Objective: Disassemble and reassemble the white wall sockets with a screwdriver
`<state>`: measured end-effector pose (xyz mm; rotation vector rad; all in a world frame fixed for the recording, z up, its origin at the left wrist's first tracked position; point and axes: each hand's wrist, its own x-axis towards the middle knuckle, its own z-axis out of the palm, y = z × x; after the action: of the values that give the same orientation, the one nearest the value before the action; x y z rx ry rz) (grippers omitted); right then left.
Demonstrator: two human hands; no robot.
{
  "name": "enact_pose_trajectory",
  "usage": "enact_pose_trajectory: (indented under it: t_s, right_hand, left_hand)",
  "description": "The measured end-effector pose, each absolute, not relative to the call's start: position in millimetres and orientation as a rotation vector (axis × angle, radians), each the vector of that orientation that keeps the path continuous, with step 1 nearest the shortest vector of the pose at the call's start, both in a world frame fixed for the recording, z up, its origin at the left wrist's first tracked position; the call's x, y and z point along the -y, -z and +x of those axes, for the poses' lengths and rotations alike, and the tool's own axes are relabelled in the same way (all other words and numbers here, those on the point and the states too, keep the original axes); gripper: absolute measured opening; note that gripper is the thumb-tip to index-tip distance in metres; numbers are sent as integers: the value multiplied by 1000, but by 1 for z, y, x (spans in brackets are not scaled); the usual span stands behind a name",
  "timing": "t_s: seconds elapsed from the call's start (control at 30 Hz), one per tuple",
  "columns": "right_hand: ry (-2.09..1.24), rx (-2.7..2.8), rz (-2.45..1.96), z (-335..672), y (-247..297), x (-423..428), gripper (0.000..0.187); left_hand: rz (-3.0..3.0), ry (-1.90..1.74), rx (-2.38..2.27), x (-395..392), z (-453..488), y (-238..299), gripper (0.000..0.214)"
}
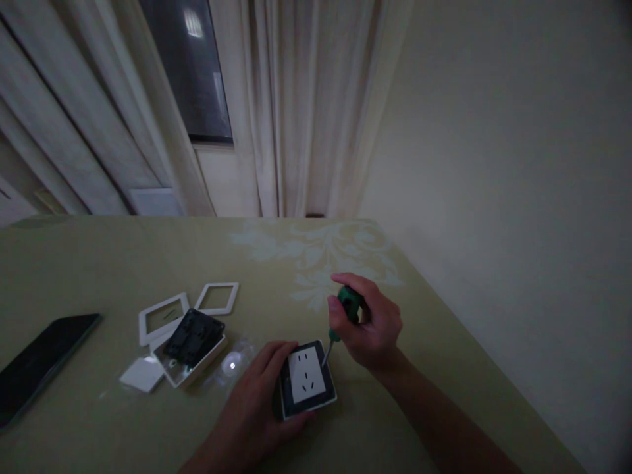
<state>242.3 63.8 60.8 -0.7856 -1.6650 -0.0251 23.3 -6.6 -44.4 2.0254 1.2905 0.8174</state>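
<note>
A wall socket (pixel 307 376) with a white five-hole face and a dark surround sits in a white box near the front of the table. Around its left and lower edges, the fingers of my left hand (pixel 264 395) are closed, gripping it. My right hand (pixel 370 322) is wrapped round the green handle of a screwdriver (pixel 349 304). The screwdriver's metal shaft slants down, and its tip meets the dark surround at the socket's right side. Whether a screw lies under the tip is too small to tell.
To the left, a white mounting box (pixel 197 370) holds a dark socket part (pixel 194 336). White frames (pixel 143 328) (pixel 217 284), a white plate (pixel 141 374) and clear plastic wrapping (pixel 234 363) lie around it. A dark tablet or phone (pixel 44 359) rests at far left. A wall (pixel 518 197) borders the table's right side.
</note>
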Motion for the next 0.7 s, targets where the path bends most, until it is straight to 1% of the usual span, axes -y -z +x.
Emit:
enact_pose_trajectory:
  t_s: [0.2,0.33,0.53,0.63,0.7]
  right_hand:
    - [38,1693,-730,242,-55,-65,28]
    - [89,1711,-612,240,-56,-63,29]
    - [166,1725,-547,238,-58,-60,25]
    - [114,1805,-501,240,-64,-58,26]
    - [-3,1904,-486,242,-73,-56,29]
  left_hand:
    - [2018,-822,-1273,7,24,46,85]
    - [2028,-802,-1271,6,23,46,84]
    - [2014,-741,-1258,3,23,43,83]
    - [2029,-763,-1243,2,23,43,83]
    - [2036,-785,-1243,2,22,42,83]
